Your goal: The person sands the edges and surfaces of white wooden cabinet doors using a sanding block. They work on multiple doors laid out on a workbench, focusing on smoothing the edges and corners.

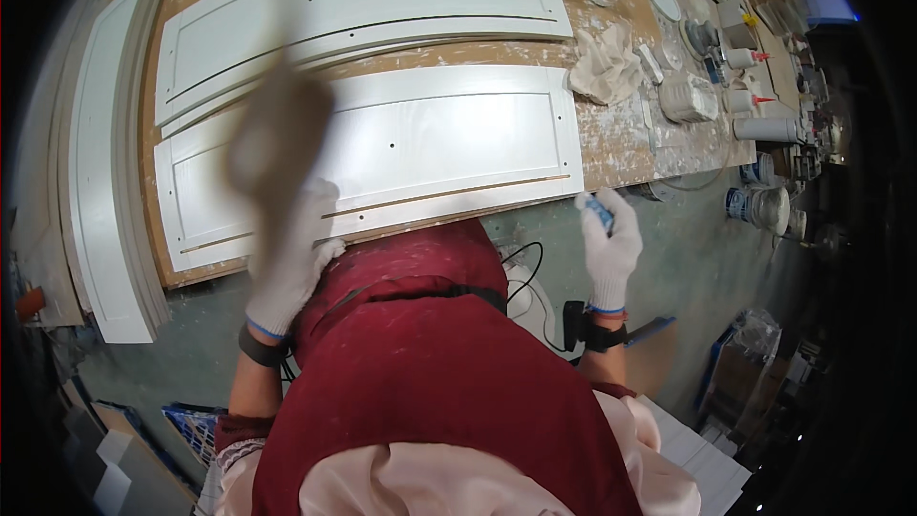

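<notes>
A white framed panel [458, 119] lies in front of me on the workbench, with a groove along its near edge and small holes. Close to its near left edge is my left hand [287, 272] in a white knit glove. A blurred brown shape [282, 124] covers part of that hand and the panel; its kind and most of the left fingers cannot be made out. Past the panel's right corner, my gloved right hand [611, 244] is closed round a small blue object [599, 213], too small to name. A second white panel [373, 0] lies behind the first.
Tall white panels [100, 162] stand stacked at the left. A crumpled cloth [607, 62], a clear plastic tub [688, 97] and bottles with red tips [740, 100] sit on the right of the bench. Paint cans [759, 210] are beyond its edge. A black cable [540, 272] hangs below.
</notes>
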`<action>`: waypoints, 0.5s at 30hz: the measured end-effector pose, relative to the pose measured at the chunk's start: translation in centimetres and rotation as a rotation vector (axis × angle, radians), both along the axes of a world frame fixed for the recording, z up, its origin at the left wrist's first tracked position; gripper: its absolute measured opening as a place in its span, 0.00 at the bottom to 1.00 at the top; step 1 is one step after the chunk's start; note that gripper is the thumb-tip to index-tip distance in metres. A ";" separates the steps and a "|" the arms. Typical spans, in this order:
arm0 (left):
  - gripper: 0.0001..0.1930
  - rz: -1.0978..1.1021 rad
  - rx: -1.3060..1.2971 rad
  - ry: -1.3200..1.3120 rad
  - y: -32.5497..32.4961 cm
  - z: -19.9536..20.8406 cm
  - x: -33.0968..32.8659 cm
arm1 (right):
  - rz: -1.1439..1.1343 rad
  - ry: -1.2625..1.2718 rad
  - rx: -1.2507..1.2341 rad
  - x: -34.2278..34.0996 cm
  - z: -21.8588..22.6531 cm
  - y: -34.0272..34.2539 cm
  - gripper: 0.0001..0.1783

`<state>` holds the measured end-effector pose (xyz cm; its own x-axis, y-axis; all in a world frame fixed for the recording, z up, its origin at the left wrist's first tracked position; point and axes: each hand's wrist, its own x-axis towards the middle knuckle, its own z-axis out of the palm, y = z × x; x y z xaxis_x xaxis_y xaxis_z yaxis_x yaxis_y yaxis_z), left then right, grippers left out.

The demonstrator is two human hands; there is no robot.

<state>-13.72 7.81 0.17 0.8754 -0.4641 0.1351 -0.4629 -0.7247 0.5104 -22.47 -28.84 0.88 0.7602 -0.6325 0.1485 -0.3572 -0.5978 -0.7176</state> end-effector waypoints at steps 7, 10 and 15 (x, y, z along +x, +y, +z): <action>0.46 0.156 0.142 -0.009 6.0 0.1 -1.9 | 0.102 0.107 -0.003 -0.5 0.5 6.6 0.15; 0.46 0.169 0.206 -0.035 7.5 0.2 -2.0 | 0.077 0.098 -0.070 0.0 0.6 7.6 0.15; 0.45 0.208 0.217 0.017 9.0 0.5 -2.2 | 0.078 0.141 -0.137 1.1 0.0 8.9 0.16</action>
